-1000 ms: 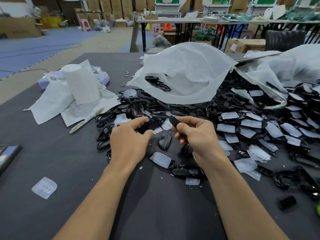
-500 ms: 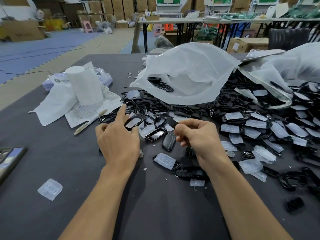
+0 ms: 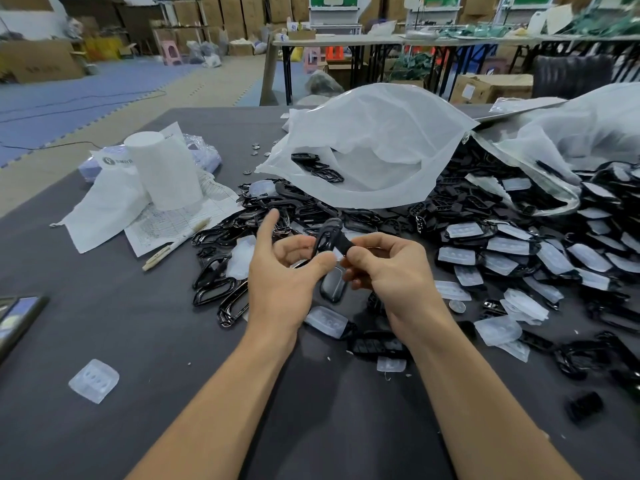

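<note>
- The person's left hand [image 3: 284, 275] is raised above the tabletop [image 3: 138, 341], in front of the mouth of the white bag [image 3: 374, 143].
- Its thumb and curled fingers [image 3: 294, 247] pinch a black frame [image 3: 325, 233], which stands nearly upright. The index finger sticks out straight towards the bag and touches nothing.
- The right hand [image 3: 394, 271] is level with the left one, also in front of the bag. Its fingers are curled in tight.
- The thumb and index finger of the right hand pinch a small black part [image 3: 344, 244], which meets the lower side of the frame. How the two pieces join cannot be made out.
- A dark oval shell [image 3: 333, 285] lies flat on the tabletop under the two hands, on the near side of the bag.
- A heap of loose black frames [image 3: 221, 289] spreads from the bag's mouth towards the person, left of the hands.
- Rows of translucent pads [image 3: 498, 254] set on black pieces lie to the right of the bag's mouth. One lone pad [image 3: 94, 380] lies far from the bag, near the person's left forearm.
- Left of the bag stand a white roll [image 3: 162, 171] and a printed sheet [image 3: 180, 216], with a pen [image 3: 176, 243] on the sheet's near edge.
- A coin [image 3: 457, 305] lies just beside the right wrist.
</note>
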Action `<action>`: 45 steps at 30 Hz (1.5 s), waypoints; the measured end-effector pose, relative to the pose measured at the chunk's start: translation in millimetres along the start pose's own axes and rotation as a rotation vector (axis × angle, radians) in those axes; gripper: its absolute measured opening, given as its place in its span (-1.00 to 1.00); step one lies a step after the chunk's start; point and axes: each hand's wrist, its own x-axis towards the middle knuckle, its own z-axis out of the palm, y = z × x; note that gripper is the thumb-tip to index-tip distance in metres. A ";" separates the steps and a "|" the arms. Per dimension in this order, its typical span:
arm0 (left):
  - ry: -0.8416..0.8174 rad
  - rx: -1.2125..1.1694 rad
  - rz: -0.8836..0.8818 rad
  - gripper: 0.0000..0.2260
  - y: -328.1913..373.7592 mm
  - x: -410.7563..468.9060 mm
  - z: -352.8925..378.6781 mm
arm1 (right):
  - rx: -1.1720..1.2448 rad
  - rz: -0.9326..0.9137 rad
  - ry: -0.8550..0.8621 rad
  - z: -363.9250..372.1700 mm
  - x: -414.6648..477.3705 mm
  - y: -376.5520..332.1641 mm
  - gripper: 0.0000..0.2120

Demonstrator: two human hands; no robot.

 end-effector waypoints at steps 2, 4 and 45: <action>-0.041 0.009 -0.003 -0.32 -1.0 -0.7 1.0 | 0.001 -0.015 -0.019 1.2 -0.2 0.1 -0.86; -0.046 0.051 0.007 -0.54 -0.7 -2.1 -0.3 | -0.006 -0.020 -0.026 0.8 0.0 -0.5 -0.78; -0.126 0.140 0.076 -0.53 9.7 -9.1 -1.3 | 0.347 0.324 -0.119 -7.6 0.3 -7.5 -0.63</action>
